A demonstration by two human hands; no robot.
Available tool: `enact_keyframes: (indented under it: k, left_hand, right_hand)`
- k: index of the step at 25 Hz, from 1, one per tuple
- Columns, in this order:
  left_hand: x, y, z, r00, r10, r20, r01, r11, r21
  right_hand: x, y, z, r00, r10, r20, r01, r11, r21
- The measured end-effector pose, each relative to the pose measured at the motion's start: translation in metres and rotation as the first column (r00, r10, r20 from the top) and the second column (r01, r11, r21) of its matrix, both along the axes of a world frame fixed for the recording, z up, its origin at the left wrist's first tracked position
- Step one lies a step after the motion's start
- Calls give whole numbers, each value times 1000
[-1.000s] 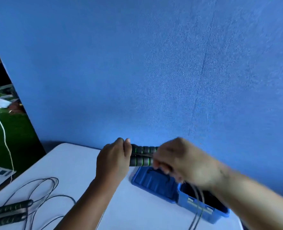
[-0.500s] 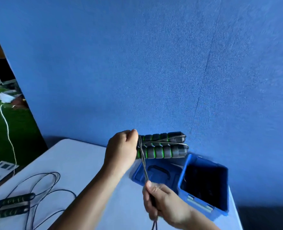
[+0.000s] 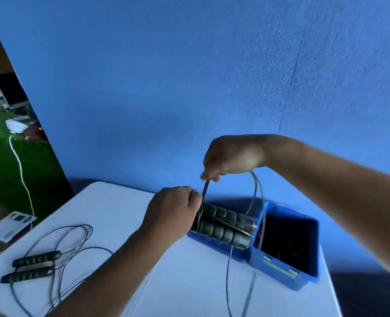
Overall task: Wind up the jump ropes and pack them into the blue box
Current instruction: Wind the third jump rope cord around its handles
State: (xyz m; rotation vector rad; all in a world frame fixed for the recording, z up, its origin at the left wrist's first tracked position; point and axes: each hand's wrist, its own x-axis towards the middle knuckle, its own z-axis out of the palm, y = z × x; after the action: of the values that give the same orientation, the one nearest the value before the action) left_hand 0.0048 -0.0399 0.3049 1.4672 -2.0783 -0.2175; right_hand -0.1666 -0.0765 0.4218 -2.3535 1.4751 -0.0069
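Note:
My left hand (image 3: 172, 210) grips one end of a pair of black-and-green jump rope handles (image 3: 226, 227) held side by side, just above the blue lid. A few turns of the thin grey rope (image 3: 256, 193) cross the handles. My right hand (image 3: 231, 157) is raised above them and pinches the rope, which loops down from it and trails off the table's near edge. The open blue box (image 3: 288, 271) stands to the right of the handles, its inside dark. A second jump rope (image 3: 32, 266) lies loose at the table's left, its two handles side by side.
The white table (image 3: 111, 209) stands against a blue wall. The box's blue lid (image 3: 214, 244) lies beside the box, under the handles. Left of the table, green floor with a white cable (image 3: 21, 170) and a white pack (image 3: 8, 227).
My right hand has swung from below the handles up above them, carrying the rope over. The handles have dropped lower, close to the lid.

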Motion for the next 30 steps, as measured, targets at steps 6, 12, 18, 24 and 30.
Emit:
enact_keyframes:
  k: [6,12,18,24,30]
  left_hand:
    - [20,-23,6,980,191,-57,-193,981,-32]
    - [6,-12,14,916,246,-318,-213,968,135]
    - [14,-4,11,884,189,-428,-94,968,233]
    - [22,15,7,968,-26,-248,79,975,206]
    - [22,6,2,992,127,-24,-127,992,20]
  right_hand:
    - [43,89,-56,854,-272,444,161,948,273]
    - [56,121,-166,270,-421,866,37,903,428]
    - [14,73,-214,403,-338,851,3,930,368]
    - [-24,8,-88,933,-2,361,-24,998,66]
    - [25,44,-23,999,-43,-30,39,990,-133]
